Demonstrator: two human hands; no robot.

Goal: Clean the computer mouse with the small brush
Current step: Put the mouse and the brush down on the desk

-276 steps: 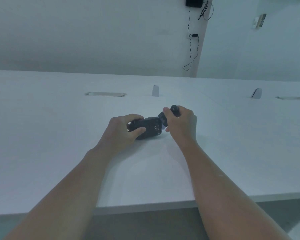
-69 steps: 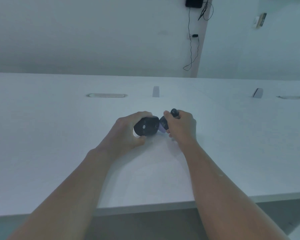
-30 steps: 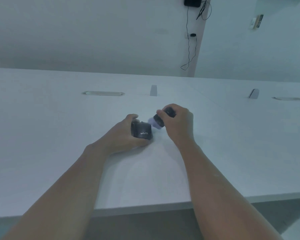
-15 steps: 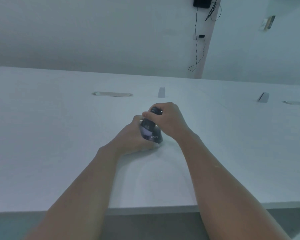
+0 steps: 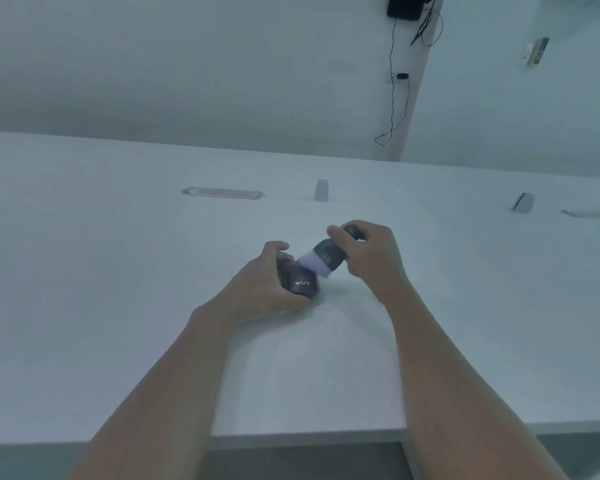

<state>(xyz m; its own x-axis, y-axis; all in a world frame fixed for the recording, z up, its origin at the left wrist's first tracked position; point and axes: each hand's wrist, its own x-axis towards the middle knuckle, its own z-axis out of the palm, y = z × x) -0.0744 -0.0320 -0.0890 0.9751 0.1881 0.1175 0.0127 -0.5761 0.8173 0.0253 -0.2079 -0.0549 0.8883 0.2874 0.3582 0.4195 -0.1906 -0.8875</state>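
Observation:
A black computer mouse [image 5: 300, 280] with white lettering on its near end rests on the white table [image 5: 118, 306], gripped from the left by my left hand [image 5: 260, 289]. My right hand [image 5: 369, 256] holds a small brush [image 5: 329, 254] with a dark handle and pale bristles. The brush slants down to the left, and its bristles touch the mouse's upper right side. Most of the mouse's left flank is hidden under my fingers.
Two oval cable slots [image 5: 222, 193] [image 5: 591, 214] and two small grey upright pieces [image 5: 321, 190] [image 5: 522, 202] sit along the table's far part. The front edge [image 5: 291, 439] runs near the bottom. A black box with hanging cables [image 5: 404, 6] is on the wall.
Half a second ago the brush stood over the mouse's top near my left fingers; now my right hand has drawn it back to the right, bristles on the mouse's right side. Mouse turned upright earlier.

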